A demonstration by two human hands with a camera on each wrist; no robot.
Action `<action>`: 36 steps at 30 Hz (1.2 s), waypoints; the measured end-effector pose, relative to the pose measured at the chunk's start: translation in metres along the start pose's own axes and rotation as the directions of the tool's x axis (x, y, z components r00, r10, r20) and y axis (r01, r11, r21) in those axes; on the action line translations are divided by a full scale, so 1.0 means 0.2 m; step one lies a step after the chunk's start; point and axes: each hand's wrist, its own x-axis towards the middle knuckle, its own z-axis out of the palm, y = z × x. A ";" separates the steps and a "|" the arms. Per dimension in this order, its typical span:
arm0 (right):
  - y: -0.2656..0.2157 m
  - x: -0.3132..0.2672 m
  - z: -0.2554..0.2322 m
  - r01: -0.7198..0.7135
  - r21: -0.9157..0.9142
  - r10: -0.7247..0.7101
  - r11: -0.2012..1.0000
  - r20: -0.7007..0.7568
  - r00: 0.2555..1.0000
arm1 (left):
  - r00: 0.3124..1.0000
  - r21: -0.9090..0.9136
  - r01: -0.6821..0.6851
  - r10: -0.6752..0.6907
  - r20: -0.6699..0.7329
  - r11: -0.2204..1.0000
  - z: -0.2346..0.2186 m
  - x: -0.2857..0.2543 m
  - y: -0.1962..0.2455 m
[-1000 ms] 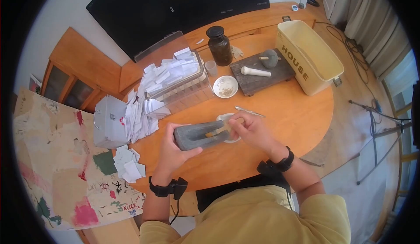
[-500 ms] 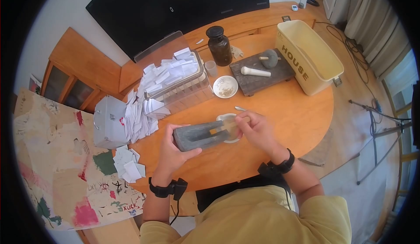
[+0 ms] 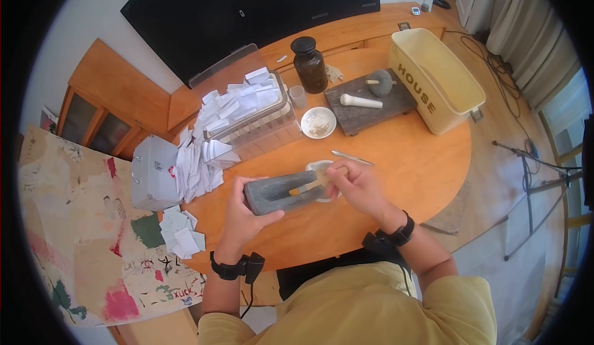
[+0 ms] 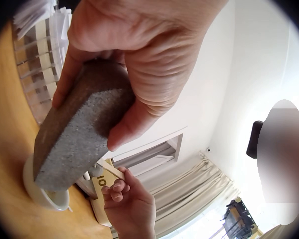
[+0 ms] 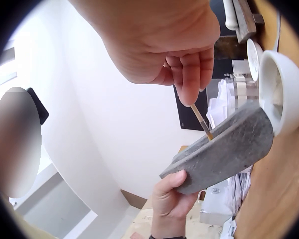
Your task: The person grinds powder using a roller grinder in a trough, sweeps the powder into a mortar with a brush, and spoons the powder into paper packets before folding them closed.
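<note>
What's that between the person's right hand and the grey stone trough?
A slim brush, pinched by the right hand, with its tip at the open side of the grey stone trough. The right wrist view shows this.

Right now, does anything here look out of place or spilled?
Yes: white papers overfill the clear bin, more are heaped beside it as if spilled, and a loose pile lies near the silver case.
</note>
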 end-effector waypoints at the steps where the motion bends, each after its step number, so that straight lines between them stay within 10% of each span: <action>1: 0.00 0.01 0.01 -0.038 0.053 0.035 0.998 0.051 0.998 | 1.000 0.000 -0.001 0.001 0.002 1.000 0.00 0.00 0.00; 7: 0.04 0.03 -0.11 -0.021 -0.186 0.007 0.982 -0.079 0.997 | 1.000 0.010 -0.005 0.005 -0.002 1.000 -0.01 -0.01 -0.01; 19: 0.00 -0.05 -0.10 -0.024 0.125 0.017 0.992 0.056 0.998 | 1.000 0.002 0.019 -0.019 -0.012 1.000 0.01 0.01 0.02; 31: 0.01 -0.03 -0.23 0.022 -0.187 -0.056 0.982 -0.179 0.982 | 1.000 0.006 0.006 -0.005 -0.019 1.000 0.01 0.01 0.02; 36: -0.02 -0.05 -0.09 0.005 0.076 -0.005 0.997 0.008 1.000 | 1.000 -0.013 0.019 -0.019 -0.017 1.000 0.02 0.01 0.03</action>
